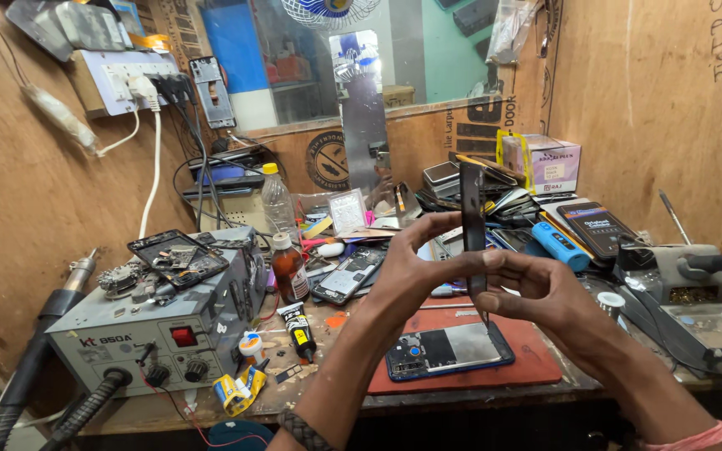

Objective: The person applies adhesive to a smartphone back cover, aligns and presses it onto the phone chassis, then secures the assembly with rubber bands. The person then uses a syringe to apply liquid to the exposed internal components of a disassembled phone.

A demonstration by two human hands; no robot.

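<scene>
Head view: the left hand (415,267) and right hand (536,288) jointly grasp an upright dark phone panel (472,225) above the opened phone (449,349) on the red mat (536,363).

white-pink box (551,163) back right, perhaps cardboard, yellow-labelled tube (298,327)

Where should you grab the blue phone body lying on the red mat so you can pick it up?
Probably by its two long edges, coming down from above. The open blue phone body lies flat on the red rubber mat, insides facing up, so pinching the sides keeps fingers off the exposed parts.
</scene>
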